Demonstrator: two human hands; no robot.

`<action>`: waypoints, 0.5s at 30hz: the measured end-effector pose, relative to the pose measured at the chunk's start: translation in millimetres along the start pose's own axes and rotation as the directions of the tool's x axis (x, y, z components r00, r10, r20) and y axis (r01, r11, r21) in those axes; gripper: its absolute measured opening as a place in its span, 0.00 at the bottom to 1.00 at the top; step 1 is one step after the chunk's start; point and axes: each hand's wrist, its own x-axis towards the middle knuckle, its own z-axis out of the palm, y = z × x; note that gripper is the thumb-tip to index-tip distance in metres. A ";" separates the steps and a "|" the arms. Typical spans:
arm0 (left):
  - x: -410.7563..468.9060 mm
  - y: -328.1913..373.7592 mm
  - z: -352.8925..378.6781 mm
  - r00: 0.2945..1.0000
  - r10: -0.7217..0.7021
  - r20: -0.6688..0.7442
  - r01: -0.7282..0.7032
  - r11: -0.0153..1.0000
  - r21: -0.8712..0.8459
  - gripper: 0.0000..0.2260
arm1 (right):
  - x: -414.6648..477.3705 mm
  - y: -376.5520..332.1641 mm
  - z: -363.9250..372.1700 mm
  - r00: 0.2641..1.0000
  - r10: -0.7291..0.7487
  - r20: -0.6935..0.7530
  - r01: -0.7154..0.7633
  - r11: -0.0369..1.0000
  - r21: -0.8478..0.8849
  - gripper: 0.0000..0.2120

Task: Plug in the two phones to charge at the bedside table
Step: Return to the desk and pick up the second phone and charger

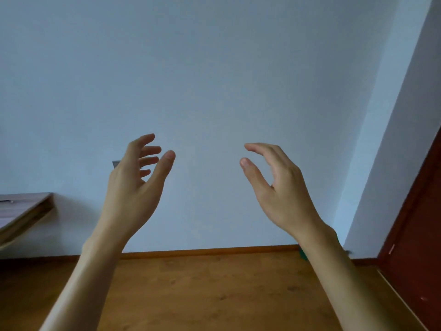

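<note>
Only a corner of the wooden bedside table (26, 209) shows at far left, against the wall

The wall (214, 68) is plain pale blue-grey, with no pattern. Along its foot runs an orange-brown skirting board (210, 251). The floor (214, 295) is warm brown wood with darker mottled spots. At the left edge, the bedside table (23, 209) has a streaked brown wood grain. At the right edge, the door (420, 235) is dark reddish brown.
</note>
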 end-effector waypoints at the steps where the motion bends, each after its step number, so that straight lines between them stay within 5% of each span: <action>1: 10.3 -8.2 6.4 1.000 -0.005 -0.001 0.005 1.000 0.012 0.25 | 11.6 10.6 8.7 1.000 0.001 0.008 -0.001 1.000 0.011 0.17; 15: 150.4 -109.4 69.5 0.974 -0.080 -0.212 0.119 0.976 0.181 0.28 | 188.9 127.0 126.5 0.979 -0.150 0.141 0.114 0.965 0.235 0.15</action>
